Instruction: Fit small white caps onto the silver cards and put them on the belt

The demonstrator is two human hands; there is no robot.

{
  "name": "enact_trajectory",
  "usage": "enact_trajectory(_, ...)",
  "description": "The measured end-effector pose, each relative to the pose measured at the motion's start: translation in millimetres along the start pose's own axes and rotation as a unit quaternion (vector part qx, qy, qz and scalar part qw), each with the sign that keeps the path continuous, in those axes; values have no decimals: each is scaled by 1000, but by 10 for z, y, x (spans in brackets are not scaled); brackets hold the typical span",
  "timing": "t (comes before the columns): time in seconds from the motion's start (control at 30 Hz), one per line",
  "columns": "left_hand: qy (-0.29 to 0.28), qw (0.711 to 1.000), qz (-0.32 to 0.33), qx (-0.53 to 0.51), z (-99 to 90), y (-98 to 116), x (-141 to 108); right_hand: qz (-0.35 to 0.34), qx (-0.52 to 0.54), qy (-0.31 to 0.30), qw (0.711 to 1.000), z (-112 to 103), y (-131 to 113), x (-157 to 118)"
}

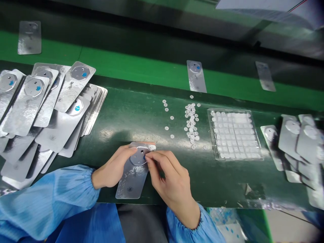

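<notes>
A silvery metal plate (133, 180) with rounded corners lies at the bench's near edge, between my hands. Its upper end carries an octagonal grey part (138, 158) with a small dark hole. My left hand (115, 167) grips the plate from the left, its thumb over the octagonal part and its other fingers mostly hidden. With thumb and forefinger pinched together, my right hand (170, 177) is at the right side of the octagonal part, on a small blue sticker (144, 157) partly covered by the fingertips.
Piled plates (60, 128) with blue stickers lie left; more plates (291, 135) lie far right. Small white discs (191, 121) are scattered mid-bench beside a clear tray (259, 158) of white pieces. Single plates (196, 76) lie on the green strip (136, 67) beyond.
</notes>
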State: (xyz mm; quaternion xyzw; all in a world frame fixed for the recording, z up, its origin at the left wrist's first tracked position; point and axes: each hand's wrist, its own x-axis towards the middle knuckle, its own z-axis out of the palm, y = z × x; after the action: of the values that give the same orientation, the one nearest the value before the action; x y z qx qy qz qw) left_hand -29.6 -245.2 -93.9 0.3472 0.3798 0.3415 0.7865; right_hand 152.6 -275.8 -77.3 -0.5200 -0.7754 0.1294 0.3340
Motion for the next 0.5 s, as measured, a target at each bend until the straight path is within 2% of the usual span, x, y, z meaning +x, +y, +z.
enact_trajectory(0.13, 19, 999, -29, -32, -13, -29, 24, 24, 71, 7, 997, 42, -12, -47)
enact_trajectory(0.3, 5, 982, -84, -171, 1, -26, 53, 166, 223, 44, 960, 19, -39, -148)
enact_trajectory(0.4, -9, 972, -94, -214, 9, -2, 67, 291, 242, 108, 919, -280, 142, -354)
enact_trajectory(0.5, -8, 968, -97, -232, 7, 16, 76, 414, 234, 223, 851, -833, 545, -788)
